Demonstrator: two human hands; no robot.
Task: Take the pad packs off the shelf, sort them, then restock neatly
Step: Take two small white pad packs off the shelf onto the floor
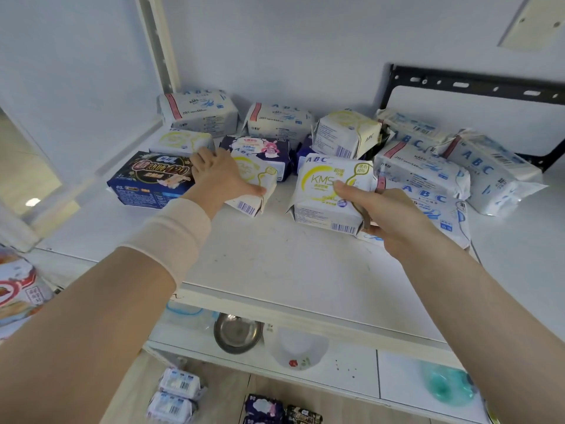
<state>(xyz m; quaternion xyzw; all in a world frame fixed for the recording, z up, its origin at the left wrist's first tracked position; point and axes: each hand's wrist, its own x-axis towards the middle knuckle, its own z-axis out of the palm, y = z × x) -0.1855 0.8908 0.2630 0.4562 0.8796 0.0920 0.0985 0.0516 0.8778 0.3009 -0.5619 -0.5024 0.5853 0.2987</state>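
Several pad packs lie scattered on the white shelf. My left hand lies over a white and yellow KMS pack near the shelf's middle, thumb on its front corner and fingers reaching its far edge. My right hand grips a second white and yellow KMS pack by its right end, thumb on top, lifted slightly off the shelf. A dark blue pack lies left of my left hand. White and blue ABC packs pile up at the right.
More packs line the back wall, with a purple pack in the middle. A black bracket hangs on the wall at the right. Below the shelf sit a steel bowl and a white bowl; several packs lie on the floor.
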